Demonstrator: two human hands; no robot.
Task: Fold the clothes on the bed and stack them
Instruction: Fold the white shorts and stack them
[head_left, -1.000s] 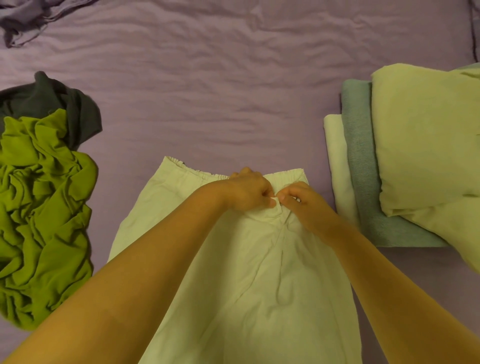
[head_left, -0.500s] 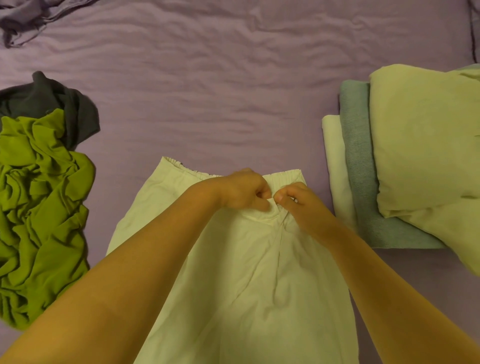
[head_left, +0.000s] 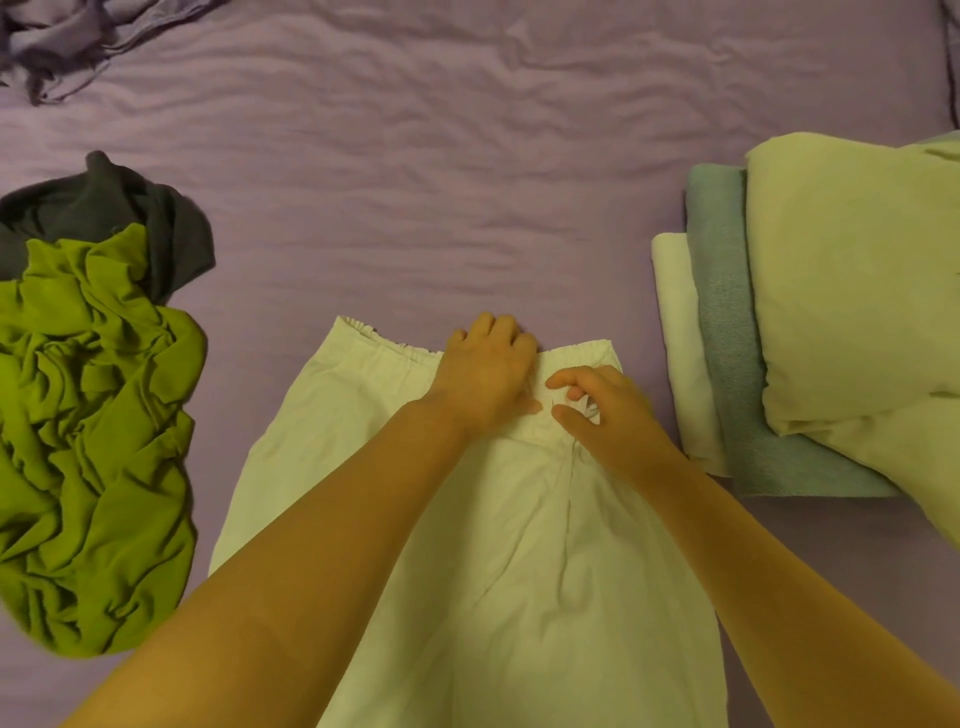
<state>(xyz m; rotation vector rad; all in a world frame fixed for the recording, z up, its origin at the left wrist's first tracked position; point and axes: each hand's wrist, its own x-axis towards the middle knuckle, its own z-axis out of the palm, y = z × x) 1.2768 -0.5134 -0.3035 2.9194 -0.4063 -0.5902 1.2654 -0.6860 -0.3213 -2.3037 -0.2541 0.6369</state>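
Bed (head_left: 467, 182) covered by a wrinkled purple sheet. Lying on it: pale garment (head_left: 519, 545) spread flat at lower centre, elastic waistband uppermost; crumpled green garment (head_left: 93, 441) at left, overlapping a dark grey garment (head_left: 104, 202); folded stack (head_left: 810, 312) at right; bunched purple fabric (head_left: 67, 41) at upper left

- Lighting: dim, warm indoor light with a yellowish-violet cast across the whole bed sheet (head_left: 467, 171).
- Source: not in view; direction cannot be determined.
- Shadows: soft and faint, gathered in the sheet wrinkles and under the folded stack (head_left: 810, 312).
- Glare: no blown-out areas.
- Sharpness: generally soft; right hand (head_left: 605, 405) slightly smeared at the fingers.
- Distortion: wide-angle stretch at the edges; forearms swell toward the lower corners.
- Detail: dark garment (head_left: 104, 208) loses texture in the low light.
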